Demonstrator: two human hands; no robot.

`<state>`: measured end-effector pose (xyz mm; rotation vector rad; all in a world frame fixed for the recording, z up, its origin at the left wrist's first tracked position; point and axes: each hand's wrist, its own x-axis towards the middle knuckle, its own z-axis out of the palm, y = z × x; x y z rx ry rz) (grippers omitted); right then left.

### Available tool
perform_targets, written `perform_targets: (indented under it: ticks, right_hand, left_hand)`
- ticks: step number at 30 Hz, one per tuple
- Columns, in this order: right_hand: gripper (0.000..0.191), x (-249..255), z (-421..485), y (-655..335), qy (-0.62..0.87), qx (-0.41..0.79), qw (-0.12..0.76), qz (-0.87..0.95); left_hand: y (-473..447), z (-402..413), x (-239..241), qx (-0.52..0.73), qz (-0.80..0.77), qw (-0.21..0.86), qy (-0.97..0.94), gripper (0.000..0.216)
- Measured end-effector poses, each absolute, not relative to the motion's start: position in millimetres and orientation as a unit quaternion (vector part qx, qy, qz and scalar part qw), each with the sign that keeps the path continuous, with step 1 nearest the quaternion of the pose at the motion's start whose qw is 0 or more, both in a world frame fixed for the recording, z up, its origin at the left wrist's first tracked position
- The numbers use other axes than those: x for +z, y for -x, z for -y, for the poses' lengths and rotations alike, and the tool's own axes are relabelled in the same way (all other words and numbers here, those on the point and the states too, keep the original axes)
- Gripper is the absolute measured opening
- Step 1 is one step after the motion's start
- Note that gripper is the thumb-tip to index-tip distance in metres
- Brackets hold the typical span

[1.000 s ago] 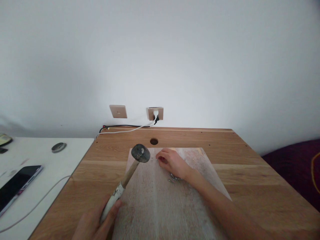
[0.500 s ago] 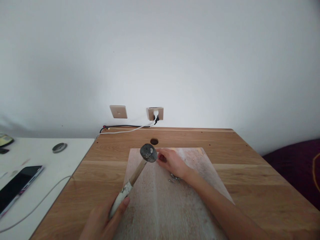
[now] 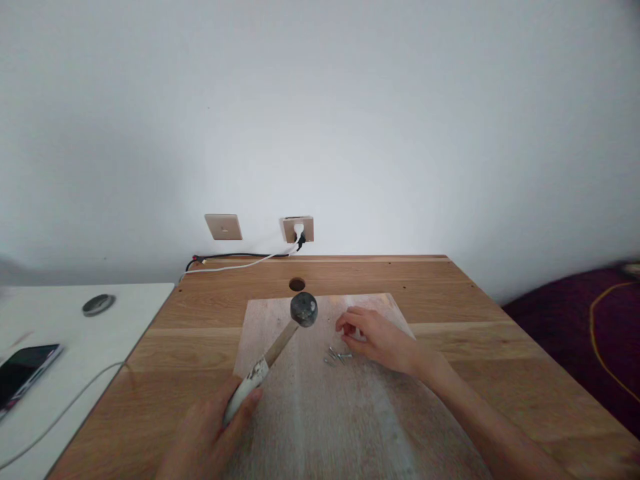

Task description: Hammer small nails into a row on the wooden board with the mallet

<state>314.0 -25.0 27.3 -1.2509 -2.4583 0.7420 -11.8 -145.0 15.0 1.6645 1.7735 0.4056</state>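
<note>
My left hand (image 3: 213, 427) is wrapped round the white-coated grip of a mallet (image 3: 280, 343). Its dark, rounded head points up and away over a pale wooden board (image 3: 300, 413). To the right, my right hand (image 3: 370, 337) hovers low above the board, thumb and fingers curled into a pinch. Whether something small sits between those fingertips is hidden. Several thin metal nails (image 3: 338, 356) lie in a loose cluster on the board, just left of and nearer than my right fingertips.
The board lies on a wooden desk (image 3: 500, 373) with a round cable hole (image 3: 297, 285). Cables (image 3: 235, 267) run along the back to a wall socket (image 3: 306, 230). On a white table (image 3: 145, 307) at left are a phone (image 3: 27, 370) and a round dark lid-like object (image 3: 98, 305).
My right hand has moved right, away from beside the mallet head, uncovering more of the nails. The mallet stays in my left hand, its head shifted slightly. The view has turned a little right.
</note>
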Motion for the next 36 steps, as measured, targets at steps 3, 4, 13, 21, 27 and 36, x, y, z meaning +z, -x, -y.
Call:
perform_targets:
  ticks: [3, 4, 13, 21, 27, 36]
  right_hand:
    - [0.025, 26.5, 39.9, -320.7, 0.417, 0.271, 0.103, 0.862]
    - [0.025, 25.5, 43.0, -320.6, 0.414, 0.273, 0.096, 0.863]
    - [0.029, 30.8, 19.2, -303.8, 0.438, 0.247, 0.171, 0.847]
    - [0.03, 5.1, -11.1, -266.1, 0.425, 0.251, 0.237, 0.837]
    - [0.032, -3.4, -8.1, -262.6, 0.416, 0.243, 0.238, 0.843]
    - [0.014, -12.4, -4.8, -262.1, 0.453, 0.227, 0.244, 0.827]
  left_hand:
    - [10.6, 147.8, 16.6, 0.182, -0.68, 0.333, -0.627, 0.056]
    - [10.6, 148.4, 17.2, 0.191, -0.681, 0.33, -0.625, 0.057]
    - [22.1, 154.1, 11.0, 0.22, -0.691, 0.304, -0.618, 0.057]
    - [27.3, 158.8, 6.1, 0.215, -0.702, 0.297, -0.611, 0.058]
    - [28.2, 160.3, 10.2, 0.209, -0.71, 0.305, -0.599, 0.06]
    - [9.2, 148.1, 15.5, 0.197, -0.684, 0.346, -0.611, 0.053]
